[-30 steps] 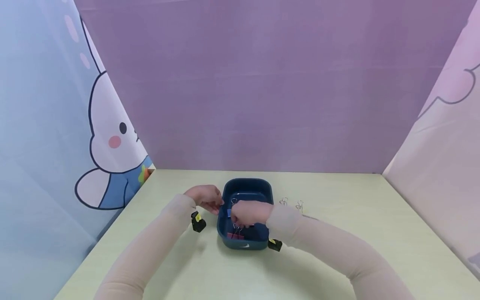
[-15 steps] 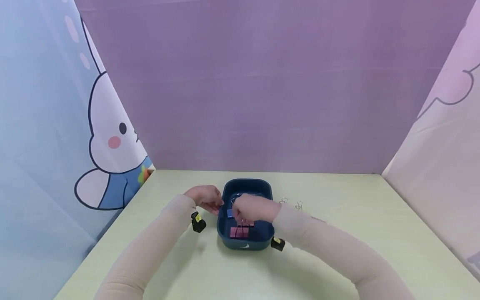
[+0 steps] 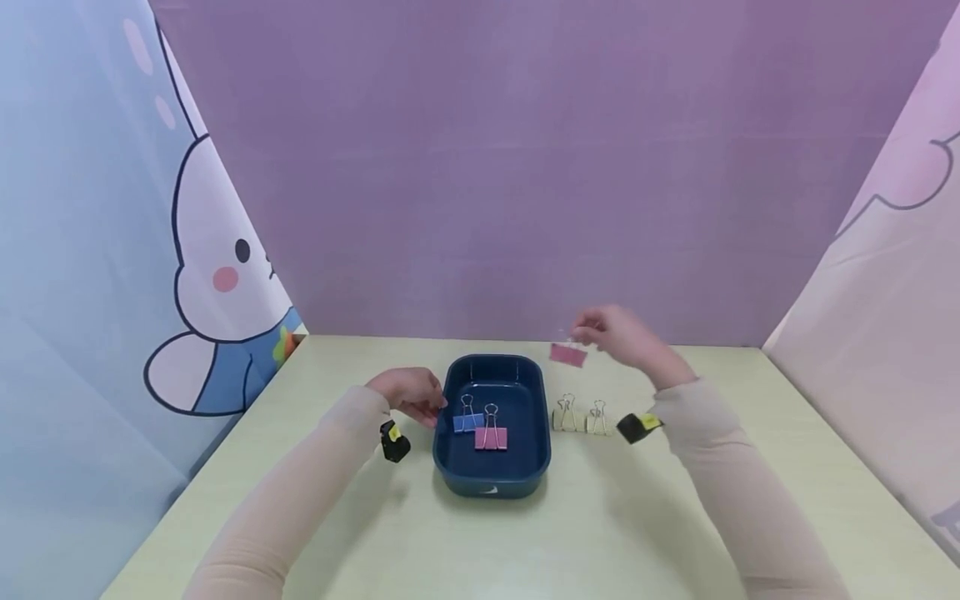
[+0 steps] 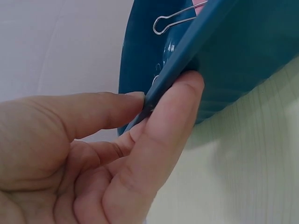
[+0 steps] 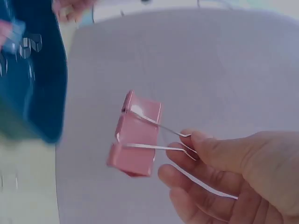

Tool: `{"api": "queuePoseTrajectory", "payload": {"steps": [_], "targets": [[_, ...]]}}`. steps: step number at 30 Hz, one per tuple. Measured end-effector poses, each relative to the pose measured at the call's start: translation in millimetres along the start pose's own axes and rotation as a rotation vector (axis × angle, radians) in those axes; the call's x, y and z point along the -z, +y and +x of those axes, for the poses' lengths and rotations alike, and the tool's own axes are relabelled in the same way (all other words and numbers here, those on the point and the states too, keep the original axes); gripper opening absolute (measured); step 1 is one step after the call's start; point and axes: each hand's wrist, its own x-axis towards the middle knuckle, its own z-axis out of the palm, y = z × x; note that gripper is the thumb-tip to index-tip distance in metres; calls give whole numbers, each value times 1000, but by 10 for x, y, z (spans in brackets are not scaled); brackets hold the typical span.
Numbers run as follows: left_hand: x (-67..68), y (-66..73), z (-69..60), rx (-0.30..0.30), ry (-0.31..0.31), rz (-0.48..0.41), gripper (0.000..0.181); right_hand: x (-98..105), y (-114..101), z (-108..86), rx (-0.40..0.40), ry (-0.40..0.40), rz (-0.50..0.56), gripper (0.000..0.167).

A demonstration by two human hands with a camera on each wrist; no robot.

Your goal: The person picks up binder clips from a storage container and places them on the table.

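Just lifts a pink clip [image 3: 567,355] out of the tray [image 3: 517,488] with the right hand [image 3: 618,337].
Pinches it by the wire handles [image 5: 149,147], raised just left of that hand. Leaves a second pink clip [image 3: 491,438] and a blue clip [image 3: 468,423] inside the tray, to the right of the left hand [image 3: 411,395]; keeps gripping the tray's side with that one. Leaves two yellow clips [image 3: 570,423] untouched on the table [image 3: 480,550], nearer than the right hand. Means, seemingly, one clip fewer inside, with the transfer in mid-course.
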Motion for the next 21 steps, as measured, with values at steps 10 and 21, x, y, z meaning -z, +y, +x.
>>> {"api": "queuePoseTrajectory", "payload": {"steps": [10,21], "targets": [[-5,12,-16,3,-5,8,23,65,807,-295,-108,6,-65,9],[-5,32,-31,7,-13,0,22,-142,1118,-432,-168,-199,-9,8]]}}
